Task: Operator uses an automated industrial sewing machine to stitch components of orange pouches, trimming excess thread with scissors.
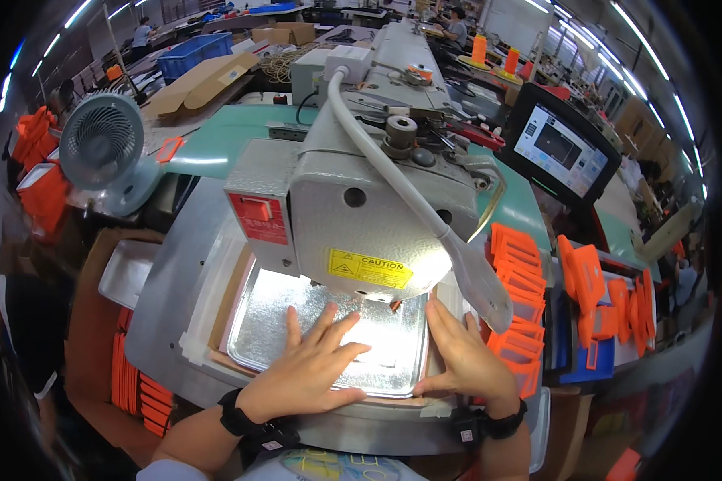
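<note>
A shiny silver rectangular panel with rounded corners (257, 335) lies flat under the head of a grey industrial sewing machine (329, 192). My left hand (306, 370) rests palm down on its front part, fingers spread. Along the panel's right edge is my right hand (472, 365), fingers stretched forward and thumb apart near the front right corner. Neither hand grips anything. The machine's lamp (489, 301) lights the panel brightly, and glare washes out its middle. The machine head hides the panel's far edge and the needle area.
Orange frame-shaped pieces (517, 321) are stacked right of the work plate, with more orange pieces (590, 280) beyond. Another silver piece (127, 274) and orange stacks (140, 385) sit at left. A fan (104, 140) stands back left, a control screen (557, 143) back right.
</note>
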